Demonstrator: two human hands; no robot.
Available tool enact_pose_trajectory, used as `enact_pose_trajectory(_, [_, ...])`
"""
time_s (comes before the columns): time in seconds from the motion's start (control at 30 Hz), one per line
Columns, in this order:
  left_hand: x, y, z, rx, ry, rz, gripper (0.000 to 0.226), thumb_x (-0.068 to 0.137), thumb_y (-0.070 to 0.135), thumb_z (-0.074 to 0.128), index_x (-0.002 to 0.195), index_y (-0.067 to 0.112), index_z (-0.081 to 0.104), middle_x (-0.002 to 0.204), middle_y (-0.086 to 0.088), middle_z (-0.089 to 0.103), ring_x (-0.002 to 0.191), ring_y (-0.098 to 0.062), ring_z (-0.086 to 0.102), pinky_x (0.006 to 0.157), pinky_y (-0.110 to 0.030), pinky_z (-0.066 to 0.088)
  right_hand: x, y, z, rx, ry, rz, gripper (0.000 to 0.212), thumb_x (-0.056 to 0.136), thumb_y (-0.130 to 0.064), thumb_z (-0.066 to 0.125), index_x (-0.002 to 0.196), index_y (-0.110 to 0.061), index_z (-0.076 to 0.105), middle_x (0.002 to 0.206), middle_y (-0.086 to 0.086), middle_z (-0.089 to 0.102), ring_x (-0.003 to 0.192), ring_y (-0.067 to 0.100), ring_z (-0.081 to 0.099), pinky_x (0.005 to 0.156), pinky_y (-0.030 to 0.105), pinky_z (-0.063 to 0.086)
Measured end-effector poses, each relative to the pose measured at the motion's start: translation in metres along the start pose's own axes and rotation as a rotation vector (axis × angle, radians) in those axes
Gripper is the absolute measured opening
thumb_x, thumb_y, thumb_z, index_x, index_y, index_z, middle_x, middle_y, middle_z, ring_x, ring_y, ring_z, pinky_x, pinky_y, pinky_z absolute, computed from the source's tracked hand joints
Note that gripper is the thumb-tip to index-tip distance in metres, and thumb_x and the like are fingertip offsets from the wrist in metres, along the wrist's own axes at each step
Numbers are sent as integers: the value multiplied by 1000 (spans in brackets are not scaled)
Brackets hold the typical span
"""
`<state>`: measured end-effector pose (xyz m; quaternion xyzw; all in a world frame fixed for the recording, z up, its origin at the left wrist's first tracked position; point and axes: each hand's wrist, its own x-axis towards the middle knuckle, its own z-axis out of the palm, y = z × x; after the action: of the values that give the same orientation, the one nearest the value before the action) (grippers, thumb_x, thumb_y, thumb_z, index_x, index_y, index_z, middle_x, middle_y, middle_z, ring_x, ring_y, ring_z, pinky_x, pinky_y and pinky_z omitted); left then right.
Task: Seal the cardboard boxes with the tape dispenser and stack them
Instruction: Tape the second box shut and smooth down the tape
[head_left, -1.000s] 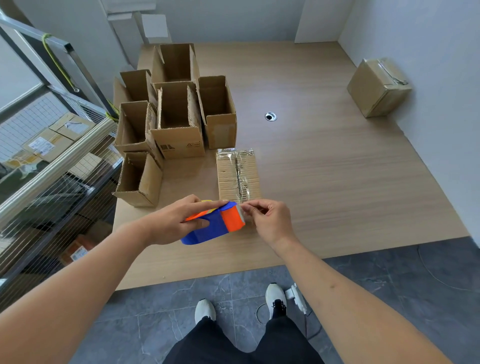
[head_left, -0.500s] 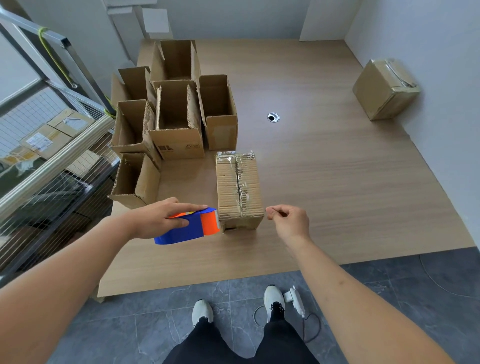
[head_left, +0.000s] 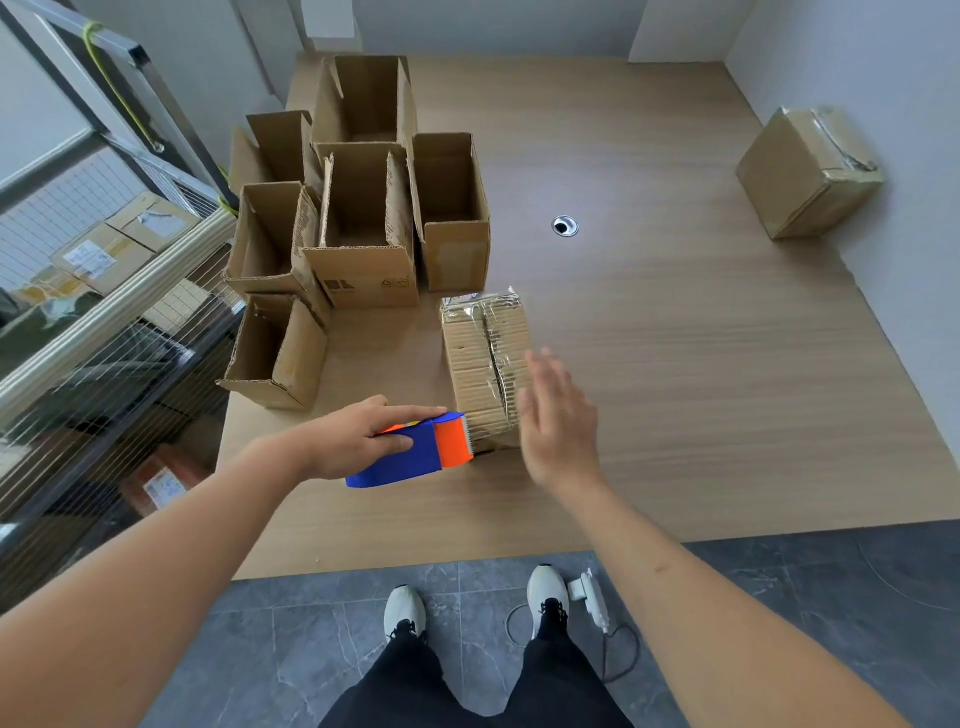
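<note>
— What do we have in our left hand (head_left: 347, 440)?

— We grip the blue and orange tape dispenser (head_left: 415, 453), fingers curled over its top and thumb along its side. Its orange end sits just beside the near end of the taped box (head_left: 480, 364), toward the near edge of the wooden table (head_left: 675, 364).

— And our right hand (head_left: 558, 421)?

— It hovers with the fingers straight and spread, holding nothing, over the right side of that taped box. We cannot tell whether it touches the cardboard.

— Where are the other boxes?

— Six open boxes (head_left: 363, 228) stand clustered toward the table's far left corner, flaps up, the nearest of them just left of the taped box. Another sealed box (head_left: 805, 171) rests by the far right edge, against the wall, well apart from the rest.

— Anything else on the table?

— A round cable hole (head_left: 564, 226) lies between the open boxes and the sealed box.
</note>
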<state>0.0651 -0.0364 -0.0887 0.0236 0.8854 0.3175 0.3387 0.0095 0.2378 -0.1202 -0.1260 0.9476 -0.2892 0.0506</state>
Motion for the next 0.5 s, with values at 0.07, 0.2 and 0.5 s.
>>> enact_pose_trajectory(0.07, [0, 1, 5, -46, -1, 11, 53, 108, 37, 44, 139, 76, 26, 117, 7, 48, 103, -17, 51, 92, -38, 42, -1, 0, 15, -173, -167, -194, 61, 106, -52, 16, 163, -31, 14, 171, -5, 3, 157, 12, -4, 125, 39, -3])
enact_pose_trajectory(0.2, [-10, -16, 7, -142, -25, 53, 57, 108, 31, 46, 138, 77, 28, 116, 5, 48, 104, -17, 51, 95, -35, 41, 2, 8, 27, -374, -236, -236, 64, 106, -56, 8, 163, -30, -2, 169, -5, -13, 154, 10, -20, 124, 39, -17])
enact_pose_trajectory(0.5, [-14, -40, 15, -14, 31, -7, 52, 108, 43, 39, 143, 74, 19, 113, 2, 47, 99, -17, 51, 90, -36, 42, 5, 3, 24, -410, -327, -197, 69, 98, -62, -5, 161, -34, -12, 168, -7, -20, 152, 10, -25, 124, 40, -17])
